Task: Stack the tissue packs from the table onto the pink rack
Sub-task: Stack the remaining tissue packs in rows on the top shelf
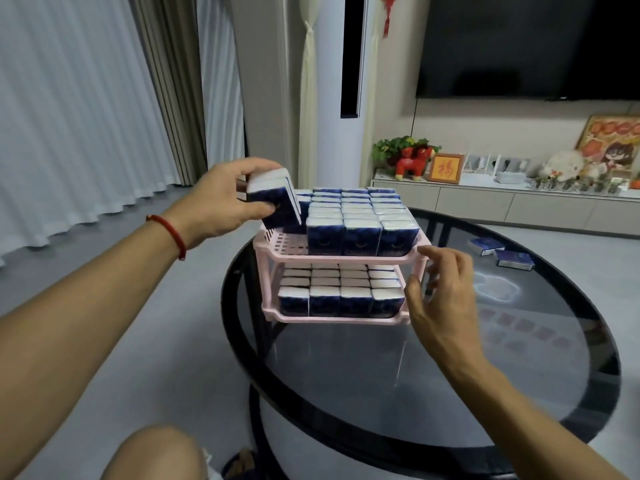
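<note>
A pink two-tier rack [298, 252] stands on the round dark glass table [433, 375]. Both tiers hold rows of blue-and-white tissue packs [360, 233], standing upright. My left hand [225, 199] grips a tilted bundle of tissue packs [277, 202] over the upper tier's left end, where a gap remains. My right hand [443, 292] hovers with relaxed fingers beside the rack's right post, holding nothing. Two more tissue packs [498, 254] lie flat on the table's far right.
A knee [156, 455] shows at the bottom left. Curtains hang at the left, a white floor-standing unit [349, 81] behind the rack. A low cabinet [502, 202] with ornaments and a wall television [526, 46] fill the back right.
</note>
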